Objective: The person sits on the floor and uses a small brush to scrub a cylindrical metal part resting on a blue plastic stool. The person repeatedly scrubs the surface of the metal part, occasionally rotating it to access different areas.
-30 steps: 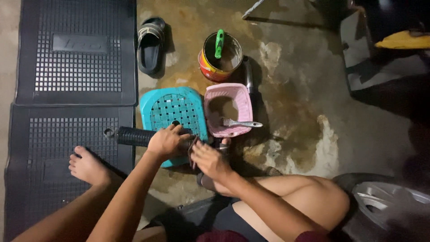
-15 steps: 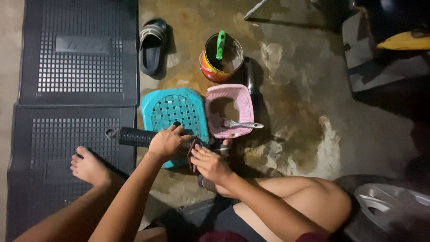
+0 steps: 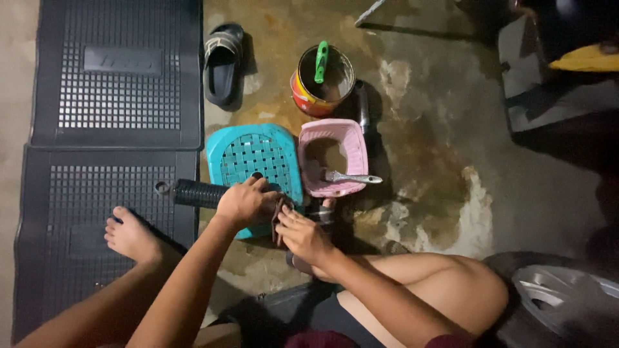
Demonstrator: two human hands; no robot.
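My left hand (image 3: 244,203) is closed around a long black ribbed part (image 3: 193,193) that lies across the near edge of an upturned teal plastic stool (image 3: 255,158). My right hand (image 3: 303,235) presses a small dark brownish piece (image 3: 279,216), perhaps a rag or sandpaper, against the end of that part. Both hands meet just below the stool's near right corner. What the piece is exactly cannot be made out.
A pink plastic basket (image 3: 353,149) holds a paintbrush (image 3: 351,178). Behind it stands a tin can (image 3: 319,84) with a green-handled tool (image 3: 320,62). Black rubber mats (image 3: 109,84), a sandal (image 3: 222,61), my bare foot (image 3: 129,235) and a wheel (image 3: 567,296) surround me.
The view has shifted slightly. My hands stay on the ribbed part, with the right hand moving a little against its end.
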